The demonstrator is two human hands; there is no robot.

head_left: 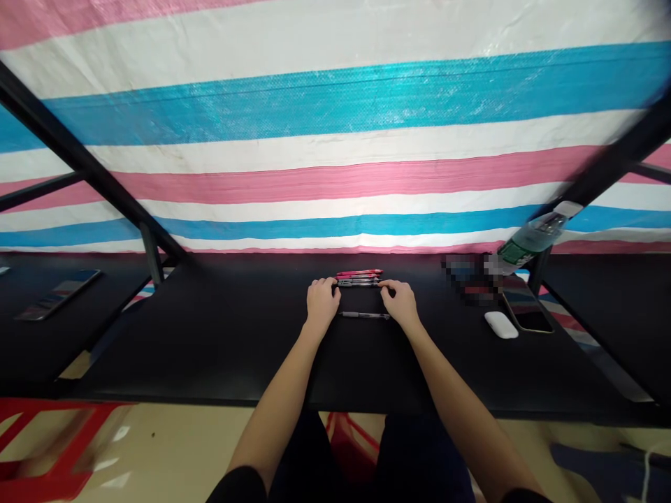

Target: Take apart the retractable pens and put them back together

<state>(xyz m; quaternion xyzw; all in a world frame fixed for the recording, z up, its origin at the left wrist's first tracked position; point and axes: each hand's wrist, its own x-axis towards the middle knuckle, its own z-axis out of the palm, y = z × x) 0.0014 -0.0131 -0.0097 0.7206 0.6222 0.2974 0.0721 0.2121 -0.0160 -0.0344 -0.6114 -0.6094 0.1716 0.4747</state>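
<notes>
Head camera view: two bare hands are working at a small row of pens (359, 277) near the middle of a black table (225, 335). Red pens (359, 272) are lying along the far side of the row, with clear-barrelled dark pens (358, 283) lying along the near side. The left hand (321, 305) is resting at the row's left end, its fingers curling and its thumb extending toward the pens. The right hand (400, 304) is bending in from the other side, its index finger reaching the right end and its other fingers folding under. Both hands appear to be touching the pen ends, but I cannot tell whether either is pinching one. A single gray-gripped pen (364, 315) is lying apart, nearer the person, between the hands and roughly parallel to the row.

Toward the table's right side, a white earbud case (502, 325) is sitting just beside a dark smartphone (532, 316). A green-labelled plastic bottle (532, 241) is standing beyond them, appearing tilted, beside a pixelated patch. Behind everything, a pink, blue and white striped tarpaulin (335, 105) is hanging.
</notes>
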